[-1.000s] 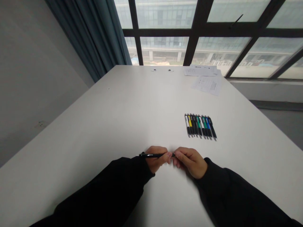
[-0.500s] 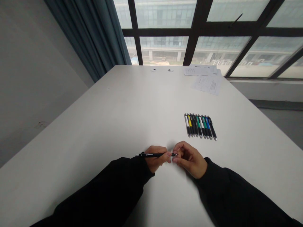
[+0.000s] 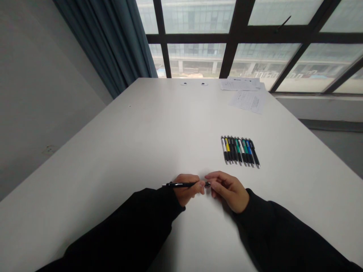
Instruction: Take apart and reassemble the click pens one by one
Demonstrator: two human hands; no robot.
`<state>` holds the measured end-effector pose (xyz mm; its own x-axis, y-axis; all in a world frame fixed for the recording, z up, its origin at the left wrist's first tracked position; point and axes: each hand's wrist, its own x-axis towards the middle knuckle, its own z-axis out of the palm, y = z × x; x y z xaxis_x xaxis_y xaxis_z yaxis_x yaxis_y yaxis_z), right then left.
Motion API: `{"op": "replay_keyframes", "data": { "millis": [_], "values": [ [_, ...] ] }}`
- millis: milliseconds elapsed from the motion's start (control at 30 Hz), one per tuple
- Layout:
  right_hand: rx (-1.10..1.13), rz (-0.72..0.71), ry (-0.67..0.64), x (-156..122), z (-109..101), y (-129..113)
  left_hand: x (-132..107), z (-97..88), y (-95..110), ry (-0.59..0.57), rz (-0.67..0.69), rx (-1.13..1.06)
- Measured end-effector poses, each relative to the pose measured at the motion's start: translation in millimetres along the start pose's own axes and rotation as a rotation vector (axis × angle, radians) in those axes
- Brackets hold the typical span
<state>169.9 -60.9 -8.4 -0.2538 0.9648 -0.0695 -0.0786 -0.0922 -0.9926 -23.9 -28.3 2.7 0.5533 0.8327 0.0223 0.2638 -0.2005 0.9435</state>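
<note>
White table [image 3: 136, 124]: left hand [image 3: 187, 190] and right hand [image 3: 227, 190] pinch a pen [image 3: 181, 184]; more pens [image 3: 240, 150] nearby.

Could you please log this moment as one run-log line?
Left hand: grips slim black pen | right hand: fingers at its tip | row of multicoloured pens: on white table
</note>
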Motion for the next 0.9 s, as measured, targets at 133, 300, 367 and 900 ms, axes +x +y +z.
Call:
{"op": "replay_keyframes", "data": {
  "millis": [133, 300, 367, 900],
  "values": [
    [-0.062, 0.043, 0.017, -0.5, -0.7, 0.0, 0.1, 0.1, 0.9, 0.002, -0.004, -0.018],
    [0.076, -0.023, 0.025, 1.9, 0.5, 4.7, 0.3, 0.6, -0.1, 0.012, -0.003, -0.029],
    [0.11, -0.03, 0.017, 2.5, 0.1, 6.7, 0.4, 0.7, -0.7, 0.009, -0.002, -0.029],
    [-0.045, -0.032, -0.023, -0.3, -5.7, -0.2, 2.2, 1.9, -2.9, 0.004, 0.013, -0.119]
  ]
}}
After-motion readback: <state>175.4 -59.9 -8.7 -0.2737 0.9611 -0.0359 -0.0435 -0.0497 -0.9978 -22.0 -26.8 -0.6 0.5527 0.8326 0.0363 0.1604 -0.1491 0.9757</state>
